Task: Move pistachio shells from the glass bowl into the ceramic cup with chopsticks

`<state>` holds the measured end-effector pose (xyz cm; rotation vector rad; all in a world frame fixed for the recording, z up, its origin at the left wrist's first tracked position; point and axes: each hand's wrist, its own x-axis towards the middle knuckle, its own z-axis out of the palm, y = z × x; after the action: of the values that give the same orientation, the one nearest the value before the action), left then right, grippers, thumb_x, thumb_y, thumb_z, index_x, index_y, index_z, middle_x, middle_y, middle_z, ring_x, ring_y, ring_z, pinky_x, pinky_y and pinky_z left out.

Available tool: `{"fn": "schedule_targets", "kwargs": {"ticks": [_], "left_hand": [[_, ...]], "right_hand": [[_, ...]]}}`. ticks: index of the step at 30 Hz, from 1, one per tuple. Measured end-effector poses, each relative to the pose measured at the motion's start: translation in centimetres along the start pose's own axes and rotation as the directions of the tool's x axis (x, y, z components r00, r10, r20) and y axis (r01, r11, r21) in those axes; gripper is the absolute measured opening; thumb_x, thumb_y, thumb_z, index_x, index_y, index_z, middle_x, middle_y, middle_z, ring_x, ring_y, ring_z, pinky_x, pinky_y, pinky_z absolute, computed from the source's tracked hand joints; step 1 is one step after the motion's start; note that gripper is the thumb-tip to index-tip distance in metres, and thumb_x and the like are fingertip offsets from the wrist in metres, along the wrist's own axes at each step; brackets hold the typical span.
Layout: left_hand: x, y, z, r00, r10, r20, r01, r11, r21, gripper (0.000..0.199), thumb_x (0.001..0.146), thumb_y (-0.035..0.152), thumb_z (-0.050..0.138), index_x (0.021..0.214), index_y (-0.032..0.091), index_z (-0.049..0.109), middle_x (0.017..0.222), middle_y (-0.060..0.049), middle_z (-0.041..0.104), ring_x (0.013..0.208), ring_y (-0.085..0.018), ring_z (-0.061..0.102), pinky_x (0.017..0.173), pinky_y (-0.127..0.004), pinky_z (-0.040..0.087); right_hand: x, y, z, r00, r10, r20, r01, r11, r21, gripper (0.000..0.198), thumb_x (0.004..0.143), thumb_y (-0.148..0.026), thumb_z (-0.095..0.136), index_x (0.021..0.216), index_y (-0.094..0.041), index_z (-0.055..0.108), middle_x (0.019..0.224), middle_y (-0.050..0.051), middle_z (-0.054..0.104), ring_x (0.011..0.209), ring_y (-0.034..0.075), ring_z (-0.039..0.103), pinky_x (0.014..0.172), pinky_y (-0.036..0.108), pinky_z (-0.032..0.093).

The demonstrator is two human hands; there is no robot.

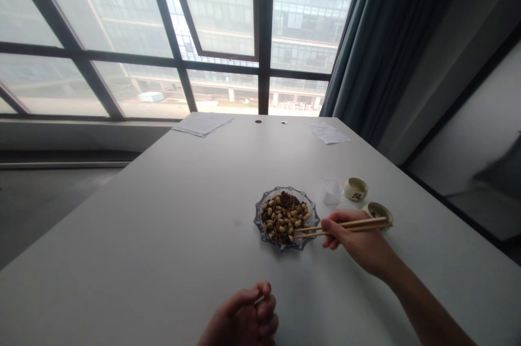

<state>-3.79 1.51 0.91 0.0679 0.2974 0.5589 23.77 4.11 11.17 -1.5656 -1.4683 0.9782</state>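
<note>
My right hand (354, 240) is closed around a pair of wooden chopsticks (362, 225). Their tips reach into the right side of a scalloped glass bowl (280, 247). Pale nuts (280, 214) that look like pistachios fill much of the bowl, mixed with small dark brown pieces (288, 200). Whether the tips pinch a nut is too small to tell. Below the bowl, near the bottom edge of the view, my left hand (248, 316) rests with its fingers curled in and the thumb against the index finger; I see nothing held in it.
Right of the bowl stand a clear plastic container (331, 192) and a small cream cup (355, 189) with a dark character. A second cup (378, 214) is partly behind my right hand. Papers (203, 124) and more sheets (330, 133) lie at the far end of the white table (163, 226).
</note>
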Motion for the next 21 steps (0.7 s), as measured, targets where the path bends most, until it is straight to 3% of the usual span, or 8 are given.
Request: {"fn": "schedule_targets", "kwargs": {"ticks": [6,21], "left_hand": [[-0.22,-0.09,-0.31,1.000,-0.014,0.002,0.014,1.000,0.024,0.015,0.077,0.025,0.076,0.086,0.016,0.068,0.067,0.003,0.050,0.060,-0.010,0.045,0.057,-0.024,0.027],[-0.04,0.05,-0.28,1.000,-0.003,-0.013,0.003,0.999,0.039,0.016,0.078,0.026,0.074,0.087,0.017,0.064,0.068,0.003,0.046,0.060,-0.010,0.043,0.057,-0.024,0.025]], "right_hand": [[-0.63,0.37,0.20,0.996,-0.050,-0.067,0.047,0.998,-0.041,0.042,0.093,-0.055,0.062,0.078,-0.017,0.071,0.070,0.007,0.075,0.063,0.017,0.069,0.060,0.026,0.053],[-0.25,0.93,0.21,0.998,-0.044,-0.033,0.041,0.994,-0.097,0.050,0.095,-0.060,0.055,0.081,-0.017,0.075,0.076,0.007,0.076,0.068,0.019,0.070,0.063,0.027,0.054]]}}
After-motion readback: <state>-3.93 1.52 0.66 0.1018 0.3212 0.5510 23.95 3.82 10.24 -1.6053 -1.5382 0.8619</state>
